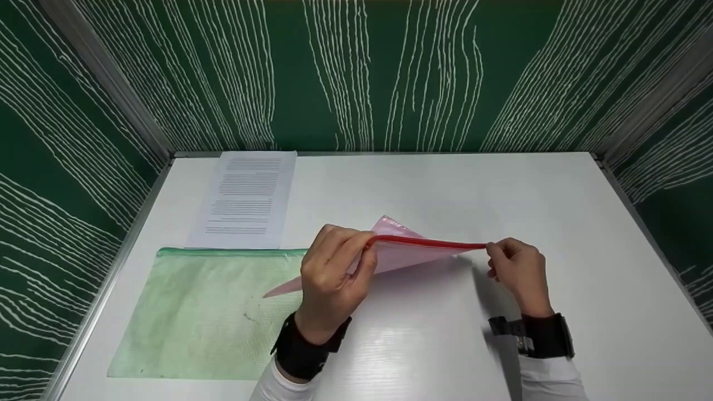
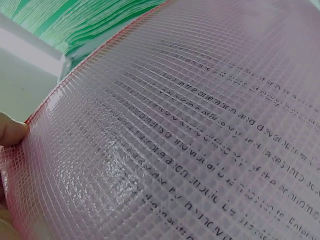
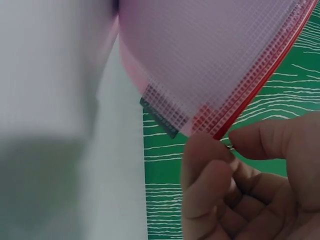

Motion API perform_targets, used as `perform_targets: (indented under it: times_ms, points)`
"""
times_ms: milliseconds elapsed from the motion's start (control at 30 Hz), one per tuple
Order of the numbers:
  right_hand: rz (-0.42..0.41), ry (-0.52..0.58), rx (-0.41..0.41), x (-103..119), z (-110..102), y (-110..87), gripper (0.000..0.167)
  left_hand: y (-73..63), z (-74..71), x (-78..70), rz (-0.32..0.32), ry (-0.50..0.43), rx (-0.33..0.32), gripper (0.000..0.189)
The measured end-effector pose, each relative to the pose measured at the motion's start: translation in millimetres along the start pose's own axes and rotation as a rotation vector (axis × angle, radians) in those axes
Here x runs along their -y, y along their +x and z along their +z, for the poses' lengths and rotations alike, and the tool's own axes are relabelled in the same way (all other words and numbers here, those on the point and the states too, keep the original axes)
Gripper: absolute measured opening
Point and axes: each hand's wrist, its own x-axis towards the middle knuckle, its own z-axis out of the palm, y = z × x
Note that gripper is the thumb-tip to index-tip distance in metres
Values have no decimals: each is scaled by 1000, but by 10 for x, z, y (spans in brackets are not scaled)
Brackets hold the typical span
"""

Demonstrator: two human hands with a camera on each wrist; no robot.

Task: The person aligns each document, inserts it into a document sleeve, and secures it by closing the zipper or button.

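Both hands hold a pink mesh zipper pouch (image 1: 418,257) up off the table, its red zipper edge (image 1: 429,242) stretched between them. My left hand (image 1: 334,278) pinches the left part of that edge between thumb and fingers. At the right end, my right hand (image 1: 518,273) pinches the zipper's tip; a small shiny metal bit, perhaps the zipper pull (image 3: 229,147), shows between its thumb and finger in the right wrist view. Printed text shows through the mesh in the left wrist view. The left hand hides part of the pouch.
A green zipper pouch (image 1: 189,317) lies flat at the left of the white table (image 1: 607,312). Behind it lies printed paper (image 1: 245,195), by the back edge. Green walls (image 1: 390,72) with white wavy lines enclose the back and sides.
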Motion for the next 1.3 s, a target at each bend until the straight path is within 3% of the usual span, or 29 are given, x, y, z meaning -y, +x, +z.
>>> perform_targets:
  times_ms: [167,500,733,900,1100,1300]
  points:
    - [18,63,83,96,-27,-43,38,-30,20,-6,-8,11,3,9]
    - [154,444,380,413,38,-168,58,-40,52,-85,8,28,0,11]
    - [173,605,644,490,56,-198,67,-56,109,-184,133,45,93,14]
    - [149,775,808,456,46,-159,62,-106,206,-281,232,45,188,15]
    - [221,896,817,419,18,-125,49,-185,346,-409,341,68,269,10]
    - [269,887,727,412,24,-118,28,-280,457,-532,335,72,417,11]
